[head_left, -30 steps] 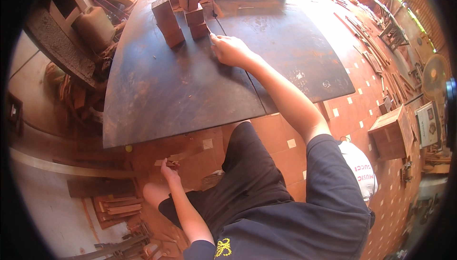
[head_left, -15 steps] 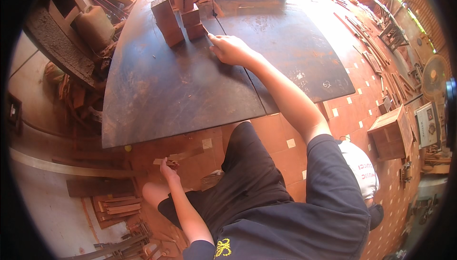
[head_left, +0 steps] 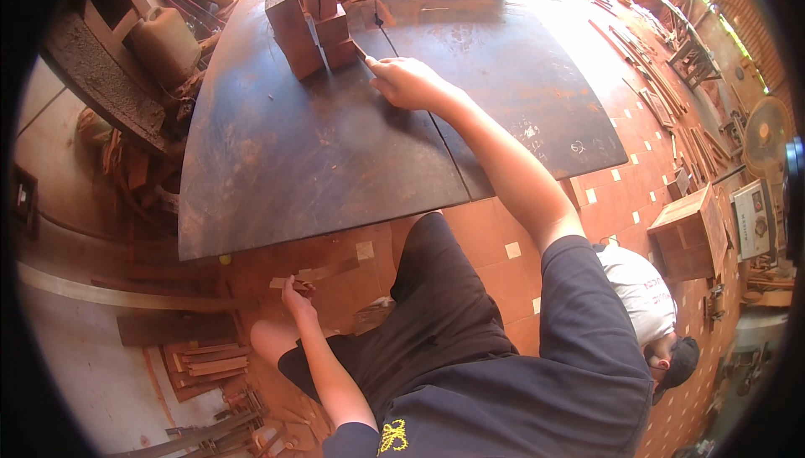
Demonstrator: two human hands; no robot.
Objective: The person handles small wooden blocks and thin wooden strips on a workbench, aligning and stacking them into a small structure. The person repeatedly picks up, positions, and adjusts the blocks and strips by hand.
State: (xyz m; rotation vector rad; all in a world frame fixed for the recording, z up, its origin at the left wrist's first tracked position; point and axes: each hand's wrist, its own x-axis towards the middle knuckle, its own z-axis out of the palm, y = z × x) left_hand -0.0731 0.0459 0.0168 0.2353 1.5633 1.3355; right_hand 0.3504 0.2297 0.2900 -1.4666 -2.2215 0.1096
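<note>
My right hand reaches over a dark metal machine table, its fingers pinched on a thin wood strip. The strip's far end lies against or right beside a stack of reddish wood blocks. A taller wood block stands just left of that stack. Below the table's near edge, my left hand is closed on small thin wood pieces by my left knee; how many it holds is hard to make out.
A slot runs across the table. Left of it stand a plastic jug and a curved machine part. Cut strips lie stacked on the floor. At right are a wooden box, a fan and a person in a white shirt.
My right hand and the strip have shifted very slightly away from me. The person at right has moved down and right, with more of the dark cap showing. My left hand stays put.
</note>
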